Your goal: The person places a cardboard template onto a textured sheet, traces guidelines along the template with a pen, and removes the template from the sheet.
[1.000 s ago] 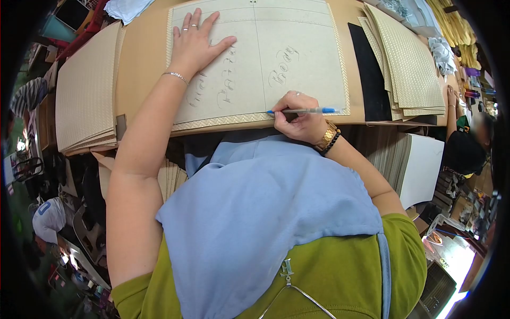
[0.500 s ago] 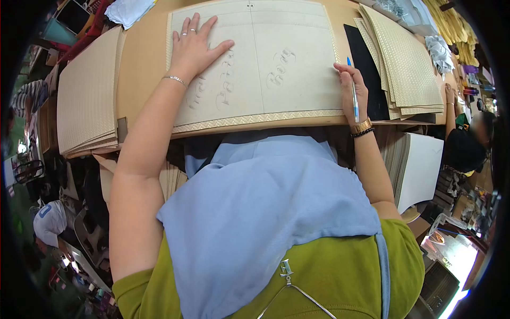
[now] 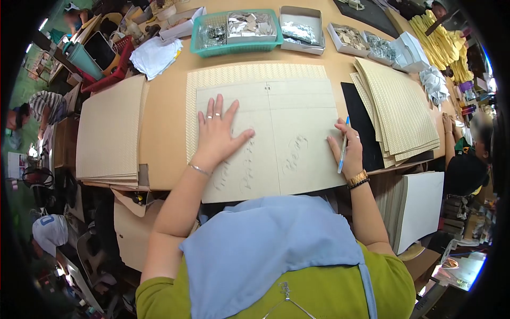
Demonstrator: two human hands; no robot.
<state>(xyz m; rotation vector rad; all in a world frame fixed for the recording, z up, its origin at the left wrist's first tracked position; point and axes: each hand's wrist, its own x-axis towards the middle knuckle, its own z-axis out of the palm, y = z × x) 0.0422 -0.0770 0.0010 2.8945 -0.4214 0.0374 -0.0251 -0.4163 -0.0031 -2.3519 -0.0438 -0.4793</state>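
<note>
A grey board template with handwriting and a centre line lies over a cream woven-textured sheet, whose top and left margins show past it. My left hand lies flat on the template's left part, fingers spread. At the template's right edge, my right hand holds a blue-and-clear pen upright along the palm, its thumb and fingers near the edge. The template's lower edge reaches past the table's front edge, over the blue apron.
Stacks of woven sheets stand left and right, the right one beside a black sheet. A green basket and small boxes line the back. A co-worker is at far right, forearms on the table.
The view has tilted up to show the table's back. The template has shifted towards me and rightward over the woven sheet, uncovering its top and left margins. My right hand stays at the right edge.
</note>
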